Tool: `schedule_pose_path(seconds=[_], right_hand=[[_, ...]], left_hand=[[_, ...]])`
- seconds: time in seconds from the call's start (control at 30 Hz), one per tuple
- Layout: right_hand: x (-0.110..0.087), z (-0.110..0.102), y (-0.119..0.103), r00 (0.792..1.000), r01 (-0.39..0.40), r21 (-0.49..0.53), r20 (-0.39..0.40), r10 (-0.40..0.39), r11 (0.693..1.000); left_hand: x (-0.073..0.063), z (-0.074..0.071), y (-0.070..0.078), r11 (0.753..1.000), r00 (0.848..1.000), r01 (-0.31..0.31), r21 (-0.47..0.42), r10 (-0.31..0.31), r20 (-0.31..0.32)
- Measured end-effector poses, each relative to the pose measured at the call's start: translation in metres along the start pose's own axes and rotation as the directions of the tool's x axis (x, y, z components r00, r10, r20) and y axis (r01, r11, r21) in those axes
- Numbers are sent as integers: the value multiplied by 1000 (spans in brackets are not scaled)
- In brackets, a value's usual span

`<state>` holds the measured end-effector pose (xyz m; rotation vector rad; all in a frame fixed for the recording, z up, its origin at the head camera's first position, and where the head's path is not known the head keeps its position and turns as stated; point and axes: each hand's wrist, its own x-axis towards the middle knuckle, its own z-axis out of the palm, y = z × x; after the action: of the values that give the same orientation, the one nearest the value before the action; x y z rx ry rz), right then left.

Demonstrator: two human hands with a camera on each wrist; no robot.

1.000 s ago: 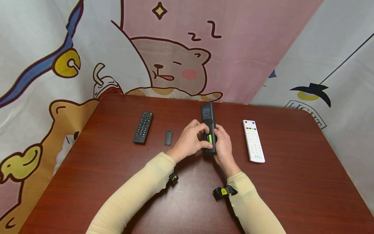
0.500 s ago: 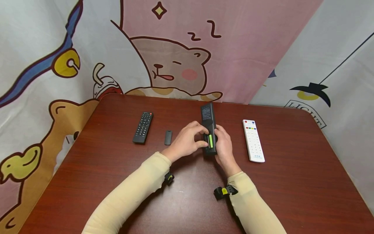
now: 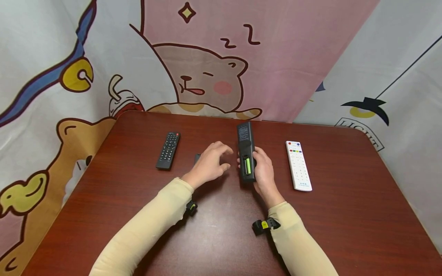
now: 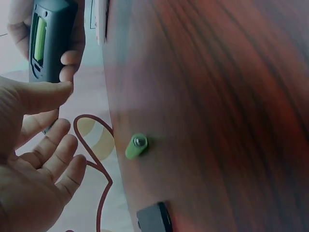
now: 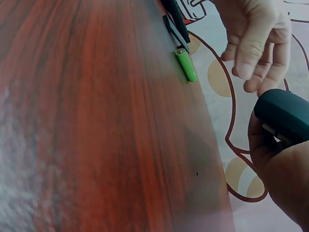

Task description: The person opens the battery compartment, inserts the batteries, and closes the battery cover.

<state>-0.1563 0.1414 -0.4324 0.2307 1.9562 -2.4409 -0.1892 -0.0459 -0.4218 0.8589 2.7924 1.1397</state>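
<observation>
My right hand [image 3: 264,168] grips a black remote control [image 3: 246,134], its back turned up and tilted toward me. The battery compartment is uncovered, and one green battery [image 3: 248,166] shows in it. To the left of the remote, my left hand [image 3: 211,165] hovers apart from it with thumb and fingers spread and nothing between them. Another green battery [image 4: 137,145] lies on the table, hidden behind the left hand in the head view. A small black battery cover [image 3: 197,157] lies beyond that hand, mostly covered by it.
A second black remote [image 3: 168,150] lies face up on the left of the brown table [image 3: 214,237]. On the right lies a white remote [image 3: 298,165], also face up. A cartoon-printed curtain [image 3: 290,57] hangs behind the table's far edge.
My left hand has let go at the battery compartment and moved left, away from the remote, now covering most of the battery cover. The right hand keeps holding the remote in place.
</observation>
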Motion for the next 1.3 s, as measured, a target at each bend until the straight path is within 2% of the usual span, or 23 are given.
schedule_pose_path(seconds=[0.37, 0.6, 0.83, 1.3], right_hand=[[-1, 0, -2, 1000, -16, -8, 16, 16, 1000], [-1, 0, -2, 1000, -27, -3, 12, 27, 1000], [-1, -2, -3, 1000, -30, -12, 3, 30, 999], [0, -3, -1, 1000, -24, -21, -8, 24, 999]], left_hand=[[-4, -10, -11, 993, 997, 52, 104, -57, 51], [-4, -12, -16, 982, 992, 76, 174, -92, 84], [-4, -13, -17, 975, 987, 90, 205, -114, 112], [-5, -14, -19, 967, 977, 77, 242, -122, 177]])
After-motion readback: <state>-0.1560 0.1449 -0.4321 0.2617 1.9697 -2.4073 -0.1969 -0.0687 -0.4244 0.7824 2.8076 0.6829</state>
